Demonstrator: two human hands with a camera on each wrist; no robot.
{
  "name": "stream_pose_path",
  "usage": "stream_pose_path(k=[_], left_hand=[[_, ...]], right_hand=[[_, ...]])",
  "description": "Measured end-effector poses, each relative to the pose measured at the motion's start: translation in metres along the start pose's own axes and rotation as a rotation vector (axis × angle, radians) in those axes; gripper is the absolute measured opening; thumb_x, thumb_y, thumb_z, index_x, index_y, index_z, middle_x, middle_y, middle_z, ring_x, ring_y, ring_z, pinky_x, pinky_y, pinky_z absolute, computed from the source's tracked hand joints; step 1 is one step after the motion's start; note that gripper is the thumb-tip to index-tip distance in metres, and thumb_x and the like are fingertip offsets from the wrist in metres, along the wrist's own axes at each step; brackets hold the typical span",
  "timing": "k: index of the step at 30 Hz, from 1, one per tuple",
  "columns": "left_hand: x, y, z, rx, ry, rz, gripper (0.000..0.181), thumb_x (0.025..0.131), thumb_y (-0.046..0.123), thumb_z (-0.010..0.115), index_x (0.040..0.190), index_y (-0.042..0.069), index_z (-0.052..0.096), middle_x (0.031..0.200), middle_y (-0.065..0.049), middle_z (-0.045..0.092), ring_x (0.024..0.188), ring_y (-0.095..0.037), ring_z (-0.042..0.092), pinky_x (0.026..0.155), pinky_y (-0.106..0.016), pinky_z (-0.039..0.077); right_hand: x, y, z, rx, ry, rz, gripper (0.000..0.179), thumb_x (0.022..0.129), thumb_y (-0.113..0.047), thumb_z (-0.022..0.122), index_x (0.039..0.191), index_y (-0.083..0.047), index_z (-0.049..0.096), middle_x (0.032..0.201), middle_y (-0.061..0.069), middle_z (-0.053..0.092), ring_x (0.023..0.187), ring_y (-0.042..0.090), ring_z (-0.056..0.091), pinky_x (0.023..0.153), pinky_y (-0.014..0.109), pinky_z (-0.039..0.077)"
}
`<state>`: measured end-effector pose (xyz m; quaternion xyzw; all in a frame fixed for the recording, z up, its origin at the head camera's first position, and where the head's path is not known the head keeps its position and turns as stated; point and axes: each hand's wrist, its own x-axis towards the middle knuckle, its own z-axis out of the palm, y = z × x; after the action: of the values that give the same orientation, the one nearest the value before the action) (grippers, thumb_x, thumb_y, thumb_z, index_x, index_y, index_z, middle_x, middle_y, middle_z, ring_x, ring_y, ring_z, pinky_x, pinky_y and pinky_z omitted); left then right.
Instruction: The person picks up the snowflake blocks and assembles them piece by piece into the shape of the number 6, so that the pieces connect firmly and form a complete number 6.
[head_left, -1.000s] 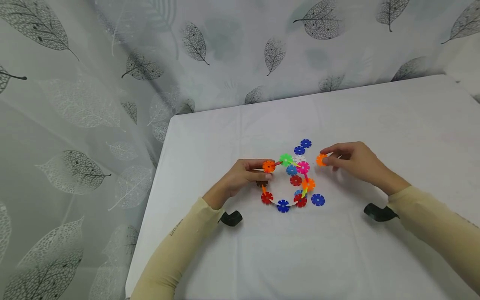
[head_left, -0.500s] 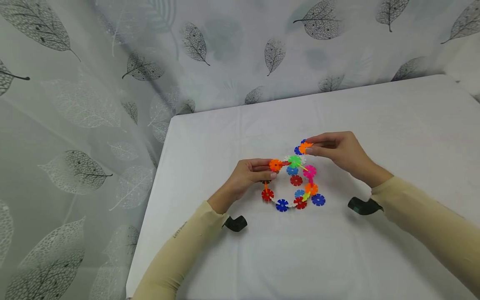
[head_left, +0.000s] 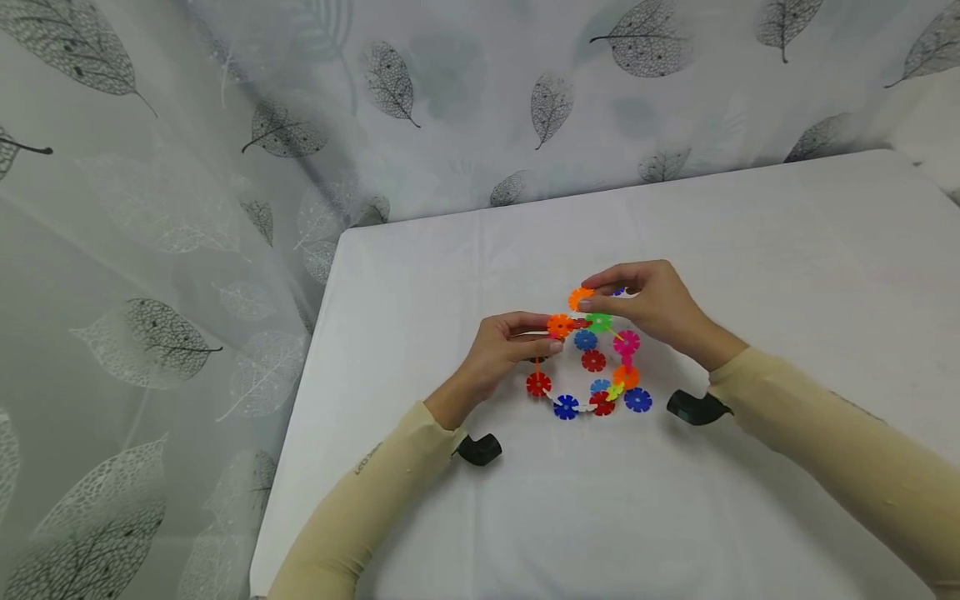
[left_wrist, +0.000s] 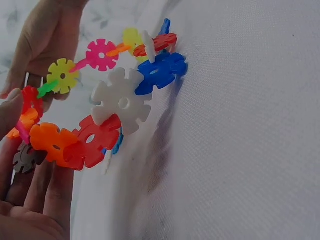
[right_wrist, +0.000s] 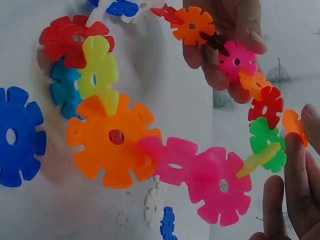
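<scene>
A ring of interlocked snowflake discs [head_left: 566,407] in several colours is tilted up off the white cloth at its far side. My left hand [head_left: 495,354] grips that raised side by an orange disc [head_left: 560,326], near a red and a green disc [head_left: 599,322]. Between thumb and fingers, my right hand [head_left: 663,308] pinches a separate orange disc [head_left: 580,298] just above and behind the ring. In the right wrist view this orange disc [right_wrist: 295,124] is close to the ring's red and green discs; whether it touches them I cannot tell.
Loose discs lie on the table: a red one [head_left: 593,360] and a light blue one [head_left: 586,339] inside the ring's outline, a dark blue one [head_left: 638,400] at its right. Blue discs behind are mostly hidden by my right hand. A leaf-patterned curtain [head_left: 450,108] hangs behind.
My right hand has carried the orange disc left, from the ring's right side to its far side. My left hand has shifted slightly right with the ring.
</scene>
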<state>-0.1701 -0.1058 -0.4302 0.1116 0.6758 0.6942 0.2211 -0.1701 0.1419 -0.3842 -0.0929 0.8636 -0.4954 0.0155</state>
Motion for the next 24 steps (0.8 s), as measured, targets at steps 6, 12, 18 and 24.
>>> stream_pose_path(k=[6, 12, 18, 24], left_hand=[[0.0010, -0.0002, 0.0028, -0.002, -0.004, 0.022, 0.036, 0.088, 0.004, 0.079, 0.123, -0.001, 0.069, 0.115, -0.010, 0.073, 0.104, -0.024, 0.072, 0.090, -0.036, 0.056], [-0.0002, -0.0008, 0.0033, 0.006, -0.001, 0.039, 0.035, 0.089, 0.004, 0.078, 0.122, -0.001, 0.070, 0.114, -0.010, 0.074, 0.103, -0.024, 0.072, 0.090, -0.036, 0.056], [-0.0004, -0.0020, 0.0036, 0.004, 0.004, 0.048, 0.035, 0.088, 0.003, 0.078, 0.122, -0.001, 0.070, 0.115, -0.010, 0.073, 0.103, -0.024, 0.072, 0.091, -0.036, 0.056], [0.0003, -0.0043, 0.0040, -0.022, 0.003, 0.054, 0.037, 0.088, 0.002, 0.078, 0.123, -0.001, 0.070, 0.118, -0.017, 0.071, 0.103, -0.025, 0.072, 0.090, -0.037, 0.056]], right_hand=[[0.0009, 0.0006, 0.0022, -0.015, -0.039, -0.002, 0.035, 0.087, -0.033, 0.083, 0.113, -0.009, 0.077, 0.098, 0.006, 0.073, 0.111, 0.024, 0.055, 0.087, 0.044, 0.047], [0.0013, 0.0016, 0.0029, -0.019, -0.055, -0.003, 0.034, 0.086, -0.032, 0.083, 0.111, -0.010, 0.077, 0.100, 0.006, 0.072, 0.113, 0.024, 0.055, 0.089, 0.047, 0.047], [0.0003, 0.0010, 0.0038, -0.039, -0.049, 0.004, 0.034, 0.085, -0.034, 0.083, 0.107, -0.009, 0.077, 0.099, 0.005, 0.072, 0.113, 0.026, 0.054, 0.089, 0.048, 0.046], [-0.0040, -0.0044, 0.0052, -0.103, -0.024, 0.022, 0.042, 0.083, -0.047, 0.082, 0.106, -0.012, 0.077, 0.095, 0.004, 0.070, 0.113, 0.030, 0.054, 0.078, 0.042, 0.049]])
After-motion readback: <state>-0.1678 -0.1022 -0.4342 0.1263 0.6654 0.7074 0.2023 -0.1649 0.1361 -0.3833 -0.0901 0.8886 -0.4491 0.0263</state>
